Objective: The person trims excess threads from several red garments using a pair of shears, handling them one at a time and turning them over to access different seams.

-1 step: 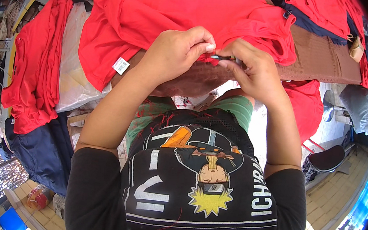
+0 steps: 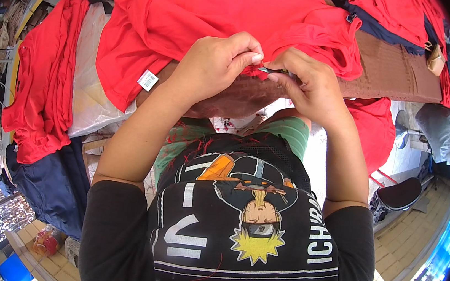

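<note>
Red knit garment (image 2: pixel 234 14), heaped on brown counter (image 2: pixel 393 76): my left hand (image 2: pixel 214 64) pinches its hem; my right hand (image 2: pixel 306 86) clasps small metal snips (image 2: pixel 270 71). Thread-trimming underway; next cut needs taut fabric.

Both hands (image 2: pixel 211 64) (image 2: pixel 306 86) together, fingers (image 2: pixel 248 57) pinched.

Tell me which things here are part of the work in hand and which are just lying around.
In hand: left hand pinching the red garment; right hand holding a small metal tool.
Lying about: navy cloth, brown fabric, black chair seat.
</note>
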`<action>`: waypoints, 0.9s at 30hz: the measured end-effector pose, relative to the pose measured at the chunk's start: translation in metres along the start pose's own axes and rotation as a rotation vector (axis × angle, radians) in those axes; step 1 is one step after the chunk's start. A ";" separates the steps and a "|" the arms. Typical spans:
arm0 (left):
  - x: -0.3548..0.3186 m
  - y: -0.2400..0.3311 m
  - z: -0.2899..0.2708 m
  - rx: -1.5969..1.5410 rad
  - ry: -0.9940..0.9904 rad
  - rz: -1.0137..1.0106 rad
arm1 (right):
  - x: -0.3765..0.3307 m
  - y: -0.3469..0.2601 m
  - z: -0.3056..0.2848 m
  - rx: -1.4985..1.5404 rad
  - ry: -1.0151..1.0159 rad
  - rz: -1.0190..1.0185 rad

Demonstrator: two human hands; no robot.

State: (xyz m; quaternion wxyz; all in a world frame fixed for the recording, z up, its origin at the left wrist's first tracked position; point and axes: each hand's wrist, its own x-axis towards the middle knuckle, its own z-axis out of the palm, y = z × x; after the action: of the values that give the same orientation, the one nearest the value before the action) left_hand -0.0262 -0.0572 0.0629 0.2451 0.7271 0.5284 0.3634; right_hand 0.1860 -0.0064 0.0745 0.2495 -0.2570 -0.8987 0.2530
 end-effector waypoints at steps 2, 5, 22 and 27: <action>-0.001 -0.001 0.000 -0.002 0.003 -0.003 | -0.001 0.000 -0.003 0.023 0.008 0.038; 0.000 0.001 -0.001 0.001 -0.021 -0.030 | -0.002 0.000 -0.004 0.021 0.029 0.042; -0.028 0.017 -0.056 -0.211 0.055 0.142 | -0.019 0.015 0.001 0.094 0.088 0.181; -0.034 -0.010 0.000 0.191 0.144 0.107 | -0.015 0.015 0.042 0.288 0.126 0.294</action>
State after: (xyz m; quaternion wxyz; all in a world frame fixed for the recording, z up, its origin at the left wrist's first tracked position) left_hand -0.0380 -0.0860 0.0467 0.1166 0.7461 0.5373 0.3755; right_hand 0.1781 -0.0179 0.0301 0.2996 -0.3623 -0.7888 0.3960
